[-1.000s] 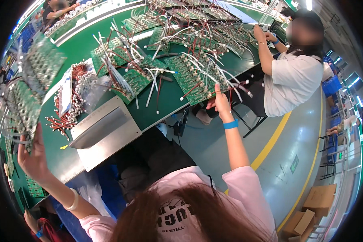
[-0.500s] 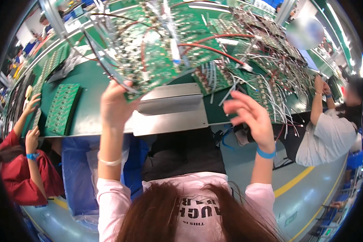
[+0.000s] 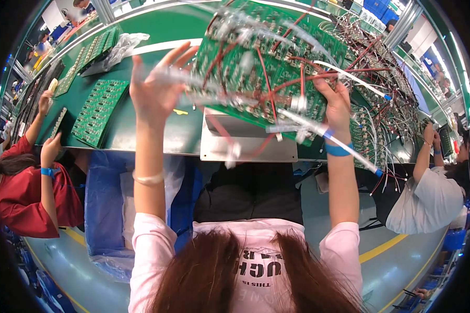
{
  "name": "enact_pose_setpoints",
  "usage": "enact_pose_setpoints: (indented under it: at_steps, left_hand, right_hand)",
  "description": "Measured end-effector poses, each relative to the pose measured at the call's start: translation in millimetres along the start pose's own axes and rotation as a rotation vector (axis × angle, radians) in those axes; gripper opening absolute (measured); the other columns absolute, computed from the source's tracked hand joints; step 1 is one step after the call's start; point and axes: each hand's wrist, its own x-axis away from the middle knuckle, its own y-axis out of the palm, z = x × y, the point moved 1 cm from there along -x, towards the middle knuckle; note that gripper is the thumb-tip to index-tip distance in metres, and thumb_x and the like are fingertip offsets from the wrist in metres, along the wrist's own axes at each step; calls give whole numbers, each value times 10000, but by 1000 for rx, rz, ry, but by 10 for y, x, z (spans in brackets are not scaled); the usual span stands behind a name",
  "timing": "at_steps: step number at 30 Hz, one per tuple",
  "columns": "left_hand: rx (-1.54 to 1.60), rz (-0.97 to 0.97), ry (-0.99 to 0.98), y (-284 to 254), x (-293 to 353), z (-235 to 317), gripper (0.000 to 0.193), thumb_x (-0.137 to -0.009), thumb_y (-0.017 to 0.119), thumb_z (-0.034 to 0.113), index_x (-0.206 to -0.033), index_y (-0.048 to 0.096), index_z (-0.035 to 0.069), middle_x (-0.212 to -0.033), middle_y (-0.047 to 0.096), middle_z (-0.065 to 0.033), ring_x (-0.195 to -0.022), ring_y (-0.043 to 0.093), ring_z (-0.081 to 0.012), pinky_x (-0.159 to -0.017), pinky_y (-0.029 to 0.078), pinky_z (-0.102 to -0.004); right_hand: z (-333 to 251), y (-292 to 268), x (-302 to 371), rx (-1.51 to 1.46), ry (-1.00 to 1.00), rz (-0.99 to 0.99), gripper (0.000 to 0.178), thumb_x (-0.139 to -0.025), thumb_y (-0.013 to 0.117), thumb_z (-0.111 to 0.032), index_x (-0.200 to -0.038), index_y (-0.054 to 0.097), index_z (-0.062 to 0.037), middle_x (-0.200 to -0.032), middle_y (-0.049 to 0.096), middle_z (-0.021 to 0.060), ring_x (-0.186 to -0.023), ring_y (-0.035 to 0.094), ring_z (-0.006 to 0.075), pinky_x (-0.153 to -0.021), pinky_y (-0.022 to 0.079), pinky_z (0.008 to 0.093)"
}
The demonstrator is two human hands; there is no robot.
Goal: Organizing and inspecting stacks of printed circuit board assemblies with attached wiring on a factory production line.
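Note:
A large green circuit board (image 3: 245, 65) with red and white wires is raised in front of me, tilted and partly smeared by motion. My right hand (image 3: 335, 104) grips its right edge, the thumb over the board. Just off the board's left edge is my left hand (image 3: 159, 88), open with the fingers spread; blurred wires cross in front of it. A white cable (image 3: 350, 146) with blue ends hangs past my right wrist. Beneath the board a bent metal plate (image 3: 250, 148) rests at the table's near edge, its upper part hidden.
On the green table (image 3: 151, 133), a stack of green boards (image 3: 99, 112) lies at left. Many wired boards (image 3: 373, 125) are heaped at right. A blue-lined bin (image 3: 107, 198) stands below the edge. Co-workers sit on both sides, one in a red sleeve (image 3: 31, 198), one in white (image 3: 428, 195).
My left hand has let go of the board's corner and opened. My right hand, free before, now holds the right edge. The board has shifted right and turned.

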Motion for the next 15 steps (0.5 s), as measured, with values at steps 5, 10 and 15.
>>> enact_pose_setpoints:
  at_steps: [5,10,15]
  left_hand:
    - [-333,92,-43,-100,-159,-177,178,-682,506,86,-847,477,23,-763,526,-45,-645,503,-95,-566,405,-202]
    - [-558,240,111,-28,-83,-267,120,-653,555,88,-763,531,49,-671,523,14,-586,453,-35,-538,351,-159]
    - [-625,233,225,86,-31,-287,120,-641,555,56,-758,536,42,-689,534,11,-608,465,-40,-574,357,-167]
  right_hand:
    - [198,-132,-165,125,-148,-209,232,-653,510,11,-880,459,16,-773,530,94,-671,523,135,-634,423,226]
    - [190,-7,-97,403,-134,-217,235,-576,603,-18,-786,496,-16,-752,532,41,-660,513,117,-620,415,238]
    - [225,-128,-50,688,-308,-430,352,-686,496,-241,-941,441,-5,-933,470,152,-809,487,221,-698,404,311]
